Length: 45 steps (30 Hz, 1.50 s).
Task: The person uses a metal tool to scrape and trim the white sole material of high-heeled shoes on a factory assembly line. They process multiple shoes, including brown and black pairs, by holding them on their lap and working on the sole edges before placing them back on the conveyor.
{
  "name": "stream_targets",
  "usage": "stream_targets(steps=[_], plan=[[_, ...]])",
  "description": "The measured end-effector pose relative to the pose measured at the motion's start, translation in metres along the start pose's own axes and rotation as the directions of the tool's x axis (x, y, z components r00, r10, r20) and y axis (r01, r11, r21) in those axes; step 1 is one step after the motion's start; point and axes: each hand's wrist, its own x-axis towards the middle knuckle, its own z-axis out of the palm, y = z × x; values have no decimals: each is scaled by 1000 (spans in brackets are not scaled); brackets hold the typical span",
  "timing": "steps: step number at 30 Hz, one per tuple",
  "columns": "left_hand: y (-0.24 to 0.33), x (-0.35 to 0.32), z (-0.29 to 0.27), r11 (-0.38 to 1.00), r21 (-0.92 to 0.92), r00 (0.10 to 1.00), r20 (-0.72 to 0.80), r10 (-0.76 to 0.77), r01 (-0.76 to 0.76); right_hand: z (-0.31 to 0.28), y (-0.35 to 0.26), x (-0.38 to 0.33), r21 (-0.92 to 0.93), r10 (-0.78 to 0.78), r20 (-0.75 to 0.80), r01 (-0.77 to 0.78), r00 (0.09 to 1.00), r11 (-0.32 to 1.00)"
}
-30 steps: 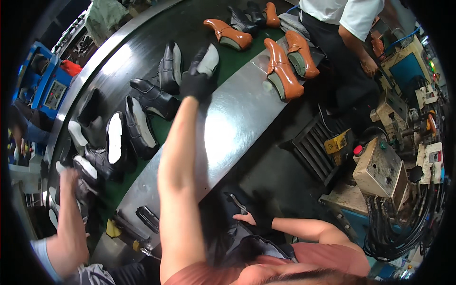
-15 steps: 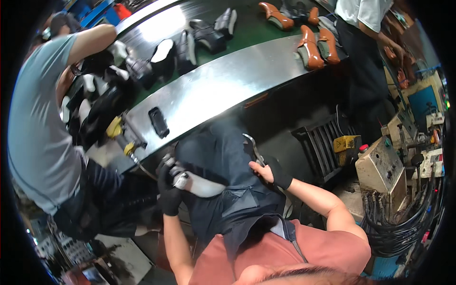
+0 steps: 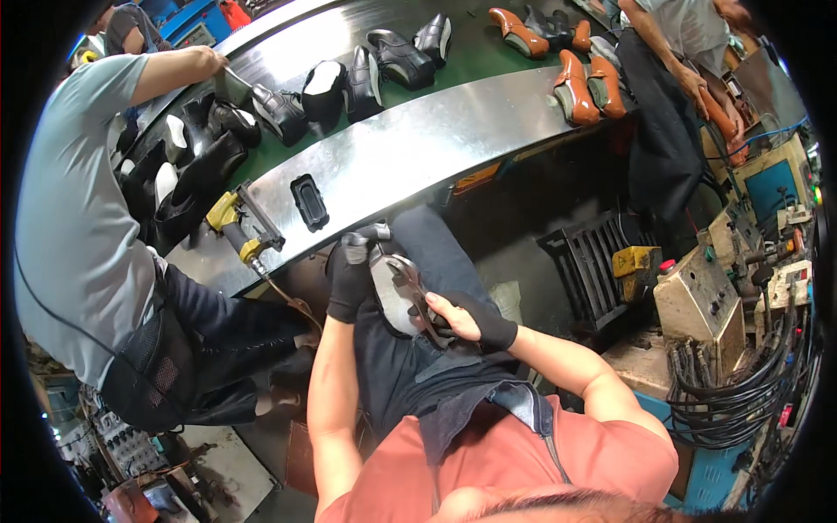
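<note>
My left hand (image 3: 347,283), in a dark glove with silvery wrapping at the fingertips, is closed around a shoe (image 3: 391,302) above my lap. The shoe's pale grey-white underside faces up, and its upper is mostly hidden. My right hand (image 3: 462,321), with a dark wrist covering and a bare thumb, is closed on metal pincers (image 3: 408,277). Their curved head lies over the shoe's underside, close to its edge. Whether the jaws grip the shoe's edge cannot be made out.
Ahead runs a metal-edged bench (image 3: 418,161) bearing several black shoes (image 3: 401,59) and orange-brown shoes (image 3: 575,87). On its near edge are a black tray (image 3: 309,202) and a yellow tool with a hose (image 3: 237,228). A co-worker (image 3: 87,227) stands left, another right. A control box (image 3: 697,301) stands right.
My left hand has raised the shoe and turned it toward the middle. My right hand has brought the pincers leftward over it. The left co-worker's arm now reaches farther over the bench.
</note>
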Motion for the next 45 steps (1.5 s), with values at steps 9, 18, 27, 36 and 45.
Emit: stream_targets(steps=[9,18,27,36,45], plan=[[3,-6,30,998,47,992,-127,-23,29,-25,-41,18,-21,348,128,-348,929,937],[17,-36,33,987,-131,989,-122,77,-93,13,41,9,-672,-494,-27,350,869,653],[-41,-143,71,633,-737,881,-114,-459,235,-30,81,-45,-474,-591,554,806,586,355],[-13,-100,21,624,-630,771,-63,-634,462,-10,-53,-35,-545,-328,295,440,898,714],[-34,-82,45,866,339,915,-300,-270,366,-50,-35,40,-241,414,9,-400,910,884]])
